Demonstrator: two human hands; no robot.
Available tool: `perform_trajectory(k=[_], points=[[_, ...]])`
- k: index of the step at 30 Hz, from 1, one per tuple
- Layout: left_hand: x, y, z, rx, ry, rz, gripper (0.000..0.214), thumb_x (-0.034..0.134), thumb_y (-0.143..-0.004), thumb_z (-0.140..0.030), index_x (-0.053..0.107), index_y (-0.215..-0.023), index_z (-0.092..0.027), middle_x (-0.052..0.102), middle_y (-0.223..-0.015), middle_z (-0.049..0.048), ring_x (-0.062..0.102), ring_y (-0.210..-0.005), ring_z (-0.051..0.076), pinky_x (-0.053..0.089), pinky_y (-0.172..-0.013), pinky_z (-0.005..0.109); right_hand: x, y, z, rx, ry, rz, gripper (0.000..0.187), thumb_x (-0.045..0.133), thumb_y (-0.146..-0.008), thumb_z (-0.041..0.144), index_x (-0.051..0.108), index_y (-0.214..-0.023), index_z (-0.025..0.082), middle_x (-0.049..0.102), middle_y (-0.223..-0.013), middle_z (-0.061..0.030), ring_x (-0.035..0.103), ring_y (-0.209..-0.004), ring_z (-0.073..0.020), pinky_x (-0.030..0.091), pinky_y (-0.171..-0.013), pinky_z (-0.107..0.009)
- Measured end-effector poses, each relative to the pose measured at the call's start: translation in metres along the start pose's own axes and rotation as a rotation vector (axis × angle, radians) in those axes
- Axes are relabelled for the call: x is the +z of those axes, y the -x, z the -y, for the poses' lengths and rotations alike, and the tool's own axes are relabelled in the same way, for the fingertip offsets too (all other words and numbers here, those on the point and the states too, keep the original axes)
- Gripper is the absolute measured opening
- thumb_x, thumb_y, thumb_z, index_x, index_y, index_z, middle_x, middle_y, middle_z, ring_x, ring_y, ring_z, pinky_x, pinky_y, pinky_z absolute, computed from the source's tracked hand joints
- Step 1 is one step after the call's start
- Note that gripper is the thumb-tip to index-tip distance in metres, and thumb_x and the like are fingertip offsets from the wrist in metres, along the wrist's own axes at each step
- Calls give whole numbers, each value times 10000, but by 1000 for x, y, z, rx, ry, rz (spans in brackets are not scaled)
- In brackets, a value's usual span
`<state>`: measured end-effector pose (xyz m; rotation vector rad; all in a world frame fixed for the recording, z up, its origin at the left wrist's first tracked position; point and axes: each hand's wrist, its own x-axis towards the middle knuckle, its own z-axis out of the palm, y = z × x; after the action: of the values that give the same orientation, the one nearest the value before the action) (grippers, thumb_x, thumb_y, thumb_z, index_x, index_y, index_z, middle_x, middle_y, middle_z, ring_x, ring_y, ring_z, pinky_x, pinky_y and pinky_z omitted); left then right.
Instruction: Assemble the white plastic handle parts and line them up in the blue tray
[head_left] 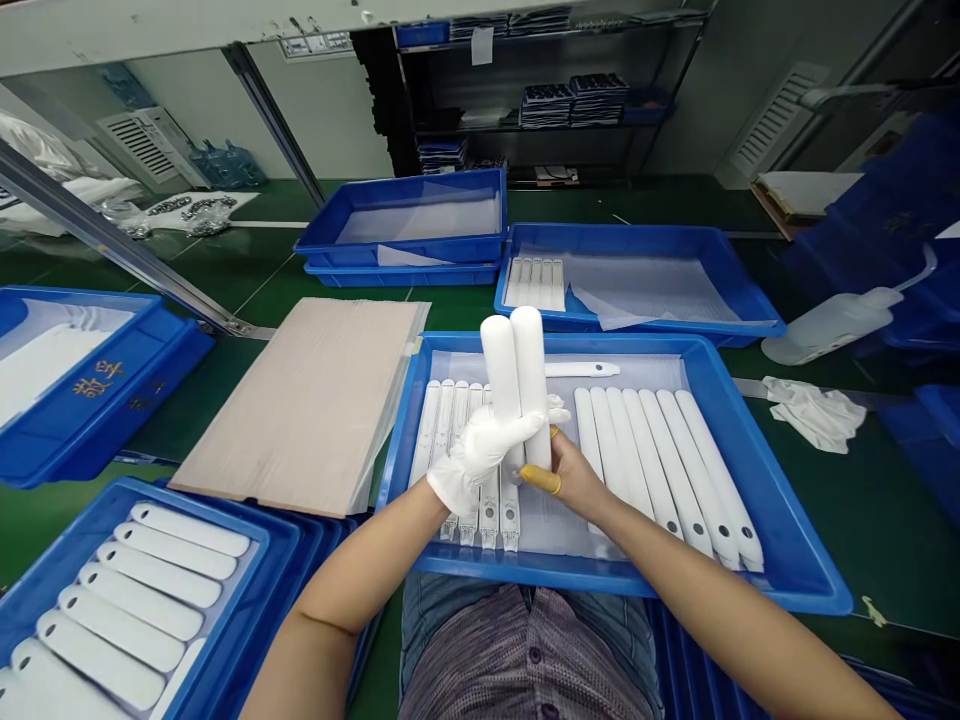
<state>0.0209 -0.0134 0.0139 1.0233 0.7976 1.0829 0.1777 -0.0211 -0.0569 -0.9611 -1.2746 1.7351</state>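
Gloved left hand [480, 455], bare right hand [571, 472] jointly clasp two upright long white plastic shells [517, 375] above blue plastic tray [780, 520] holding rows of like shells.

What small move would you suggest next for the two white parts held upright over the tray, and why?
Probably lower the parts onto the bare liner between the left row and right row in the tray: left hand and right hand grip both upright just above that gap.

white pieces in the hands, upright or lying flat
Upright: white pieces stand on end, rounded tips up, held by the left hand and right hand over the blue tray.
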Motion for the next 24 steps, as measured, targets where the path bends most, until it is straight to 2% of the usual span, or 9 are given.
perform_trajectory(k=[2,4,7,9,12,15,17,19,24], points=[[-3,-1,5,-76,38,-28,407,793,-848,-488,795,-1152,-217,791,-1125,86,762,-1013,291,595,-1016,454,7,0,1,-73,21,-90,672,866,-758,503,548,-1310,289,646,-1301,-101,614,-1242,-298,505,-1073,-463],[-6,-3,8,-155,49,-55,482,796,-836,-518,773,-1207,-212,799,-963,68,751,-752,237,629,-838,409,10,0,2,-134,35,-162,645,805,-828,496,500,-1363,305,653,-1258,-98,621,-1228,-285,483,-1106,-469],[-13,-7,11,-135,39,-117,516,792,-840,-534,757,-1226,-193,757,-781,43,699,-653,205,595,-733,352,8,1,10,-200,45,-228,691,757,-873,467,427,-1462,322,652,-1169,-82,658,-1087,-263,490,-1084,-488],[-16,-8,12,-54,78,-180,521,758,-870,-560,733,-1252,-206,709,-725,19,664,-650,172,563,-678,296,3,1,17,-174,-19,-225,708,776,-854,444,447,-1471,331,648,-1119,-60,657,-983,-234,529,-1001,-452],[-17,-8,15,-53,216,-207,515,590,-956,-657,726,-1154,-201,594,-641,-9,531,-544,112,480,-551,238,-2,1,26,-4,-301,-165,567,795,-841,474,585,-1346,321,643,-967,-5,600,-753,-146,539,-735,-315],[-12,-6,19,-112,312,-178,405,628,-965,-580,696,-995,-182,593,-692,-1,551,-606,108,511,-641,238,-3,0,30,147,-580,-114,472,828,-821,504,680,-1206,274,621,-858,26,492,-614,-78,475,-606,-235],[-7,-6,22,-109,341,-160,299,722,-929,-460,679,-1064,-195,653,-817,10,610,-707,121,534,-739,255,-2,-1,29,207,-694,-76,467,867,-792,465,704,-1176,255,622,-835,32,483,-606,-65,478,-602,-215],[-4,-7,24,-95,364,-146,317,762,-903,-380,665,-1157,-218,678,-905,12,636,-763,127,537,-786,266,-2,-2,28,238,-764,-54,446,875,-792,420,714,-1170,249,626,-828,36,499,-611,-61,493,-605,-201],[-3,-9,24,-82,373,-139,295,751,-911,-327,676,-1173,-216,667,-880,1,630,-736,108,535,-790,255,-2,-1,28,256,-829,-49,362,838,-835,350,710,-1154,238,638,-814,43,550,-621,-55,544,-617,-175]])
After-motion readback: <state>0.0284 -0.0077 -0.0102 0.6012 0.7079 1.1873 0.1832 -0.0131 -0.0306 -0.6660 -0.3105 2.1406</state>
